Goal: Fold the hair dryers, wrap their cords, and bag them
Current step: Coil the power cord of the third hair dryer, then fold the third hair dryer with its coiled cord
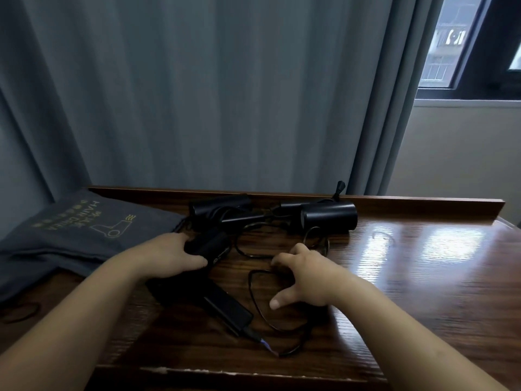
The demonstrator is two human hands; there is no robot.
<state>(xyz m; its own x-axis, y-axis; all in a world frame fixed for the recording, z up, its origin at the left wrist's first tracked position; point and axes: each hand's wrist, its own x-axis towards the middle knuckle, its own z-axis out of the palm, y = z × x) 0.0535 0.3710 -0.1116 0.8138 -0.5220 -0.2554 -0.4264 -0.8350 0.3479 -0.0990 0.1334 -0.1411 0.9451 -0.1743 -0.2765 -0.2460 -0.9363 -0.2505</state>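
Black hair dryer [214, 280] lies diagonally, handle toward you; your left hand [172, 253] grips its barrel; your right hand [304, 273], fingers spread, rests over the cord [255, 294]; grey bag [79, 235] left.

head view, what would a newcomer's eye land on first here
Two bare hands at the centre: the left hand grips the near hair dryer, while the right hand reaches onto its loose black cord on the glossy wooden table. Behind them lie more black hair dryers, and a grey printed bag sits at far left.
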